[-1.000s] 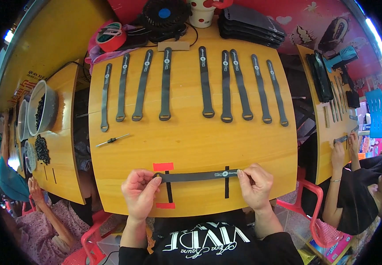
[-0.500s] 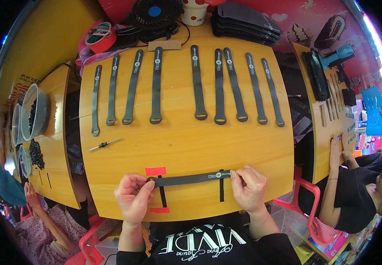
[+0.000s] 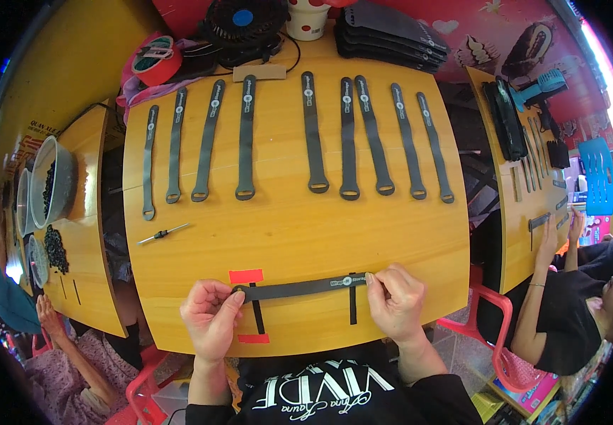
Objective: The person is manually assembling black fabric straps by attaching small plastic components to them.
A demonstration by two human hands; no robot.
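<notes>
A dark grey strap is stretched between my hands near the table's front edge. My left hand pinches its left end, where a small brassy spot shows by the thumb. The right end, beside white print, is gripped by the closed fingers of my right hand. Beneath the strap, two black strips run front to back on the tabletop. Red tape lies at both ends of the left strip.
Several matching straps lie in a row across the yellow table. A thin pen-like tool rests at left. Behind are a black fan, red tape roll and stacked dark pieces. People sit at both side tables.
The whole view has shifted slightly. My hands keep the strap stretched in the same place. At the right table, the other person's hands have moved, with a dark strap now showing by them.
</notes>
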